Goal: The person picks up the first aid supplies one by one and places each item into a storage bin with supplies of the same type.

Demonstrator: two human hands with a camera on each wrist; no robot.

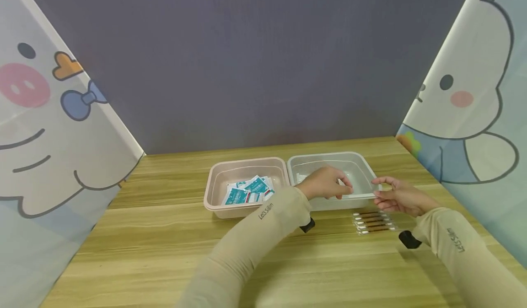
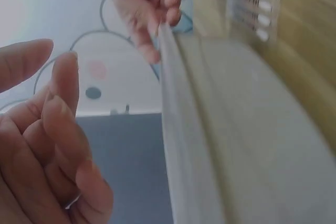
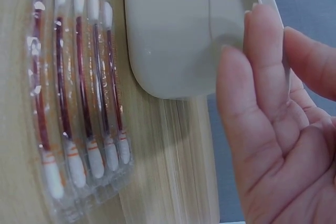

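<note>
My right hand [image 1: 401, 197] pinches the rim of the light grey plastic basin [image 1: 364, 164] at its right front corner, thumb on one side and fingers on the other. Over that basin hovers my left hand [image 1: 327, 183]; its fingers [image 2: 65, 119] bend loosely, with nothing visible between them. In front of the basin, under my right hand, a strip of cotton swabs [image 1: 373, 222] with brown liquid in the shafts lies on the table. The right wrist view shows those swabs [image 3: 84, 87] sealed side by side in clear plastic.
A pinkish-beige basin [image 1: 212, 186] stands to the left of the grey one, holding several teal-and-white sachets [image 1: 249, 191]. Something white [image 1: 301, 177] lies inside the grey basin, partly hidden by my left hand. Cartoon-printed panels flank the wooden table [image 1: 156, 235]; a dark panel rises behind.
</note>
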